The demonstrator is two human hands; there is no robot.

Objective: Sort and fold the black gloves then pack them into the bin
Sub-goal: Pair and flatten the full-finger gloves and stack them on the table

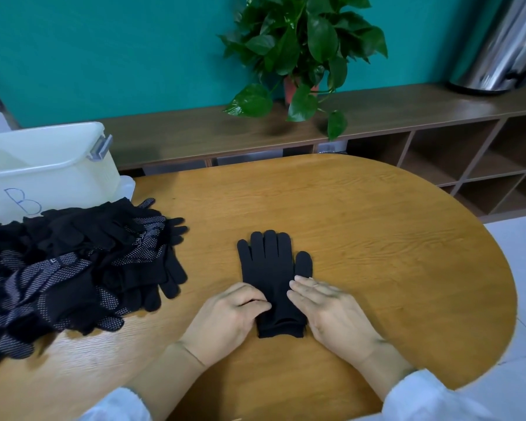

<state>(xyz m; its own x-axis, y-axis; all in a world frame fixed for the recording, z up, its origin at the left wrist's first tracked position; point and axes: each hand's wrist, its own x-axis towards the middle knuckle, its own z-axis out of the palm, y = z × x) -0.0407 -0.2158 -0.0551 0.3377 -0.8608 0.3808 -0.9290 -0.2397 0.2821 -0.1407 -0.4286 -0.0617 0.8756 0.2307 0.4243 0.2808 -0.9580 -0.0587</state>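
While the glove (269, 268) lay flat at the middle of the tabletop (377, 238), fingers toward 12 o'clock and cuff toward 6, you had both hands on its lower half. Your left hand (228, 317) sat at the glove's 8 o'clock edge, fingers curled and pinching the fabric. Your right hand (328, 308) pressed its 4 o'clock side with fingers straight and close together. At 9 o'clock the pile (73, 268) of black gloves, some with white dots, sprawled well apart from it. Behind the pile, at 10 o'clock, stood the bin (43, 171), marked B.
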